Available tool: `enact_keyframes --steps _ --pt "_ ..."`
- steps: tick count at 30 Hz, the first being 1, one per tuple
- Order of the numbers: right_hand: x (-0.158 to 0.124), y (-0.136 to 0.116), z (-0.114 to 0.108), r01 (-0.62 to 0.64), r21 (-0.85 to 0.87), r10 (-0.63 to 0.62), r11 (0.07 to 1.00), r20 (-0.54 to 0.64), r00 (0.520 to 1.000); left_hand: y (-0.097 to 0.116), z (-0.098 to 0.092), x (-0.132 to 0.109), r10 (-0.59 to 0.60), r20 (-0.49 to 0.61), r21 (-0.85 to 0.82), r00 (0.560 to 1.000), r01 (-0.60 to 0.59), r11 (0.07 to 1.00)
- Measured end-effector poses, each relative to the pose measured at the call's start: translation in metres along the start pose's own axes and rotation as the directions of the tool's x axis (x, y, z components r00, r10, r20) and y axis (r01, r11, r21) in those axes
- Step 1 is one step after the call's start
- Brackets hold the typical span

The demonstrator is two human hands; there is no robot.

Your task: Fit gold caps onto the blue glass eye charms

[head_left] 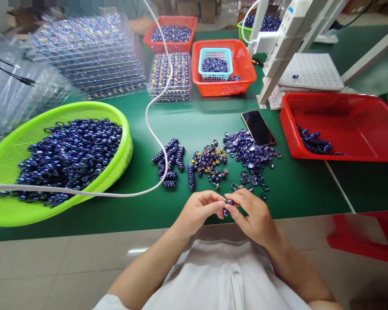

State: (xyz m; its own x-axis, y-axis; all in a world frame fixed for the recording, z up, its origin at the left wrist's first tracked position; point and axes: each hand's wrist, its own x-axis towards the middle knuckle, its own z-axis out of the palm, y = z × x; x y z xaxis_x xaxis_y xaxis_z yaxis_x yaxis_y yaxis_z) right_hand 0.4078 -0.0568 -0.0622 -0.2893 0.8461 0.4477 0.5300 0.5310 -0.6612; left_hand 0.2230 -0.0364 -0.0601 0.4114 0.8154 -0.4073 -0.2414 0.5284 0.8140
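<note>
The left hand [203,211] and right hand [254,215] hold shiny blue beads [225,212] in nearly closed fingertips [220,205], one between the right finger and thumb, another just beside.

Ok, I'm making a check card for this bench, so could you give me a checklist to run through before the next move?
1. Left hand has a grip on the blue beads: ok, at the fingertips.
2. Right hand has a grip too: ok, fingertips meeting the left's.
3. Beads properly joined: cannot tell, too small and partly covered.
4. Loose discs near at hand: ok, on the table just beyond the right hand.
5. Phone well apart from the discs: not ok, it lies right by their pile.
6. Cable out of the view: not ok, it crosses the green basket.
</note>
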Motion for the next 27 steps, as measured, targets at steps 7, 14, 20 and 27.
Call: enact_keyframes --steps 7,14,20,27 --pt "-0.004 0.005 -0.007 0.019 -0.049 -0.011 0.999 0.167 0.986 0.0 0.006 -0.006 0.045 -0.005 0.082 0.999 -0.044 0.996" --pt "-0.009 0.004 0.002 0.147 -0.054 -0.14 0.988 0.119 0.983 -0.002 0.011 -0.009 0.154 0.126 0.28 0.98 -0.184 0.942" --pt "-0.011 0.002 0.009 0.194 -0.03 -0.192 0.981 0.055 0.98 -0.005 0.008 -0.008 0.177 0.103 0.272 0.979 -0.199 0.941" --pt "-0.014 0.003 0.023 0.186 -0.011 -0.186 0.982 0.014 0.982 -0.004 -0.001 -0.009 0.142 0.103 0.302 0.984 -0.167 0.939"
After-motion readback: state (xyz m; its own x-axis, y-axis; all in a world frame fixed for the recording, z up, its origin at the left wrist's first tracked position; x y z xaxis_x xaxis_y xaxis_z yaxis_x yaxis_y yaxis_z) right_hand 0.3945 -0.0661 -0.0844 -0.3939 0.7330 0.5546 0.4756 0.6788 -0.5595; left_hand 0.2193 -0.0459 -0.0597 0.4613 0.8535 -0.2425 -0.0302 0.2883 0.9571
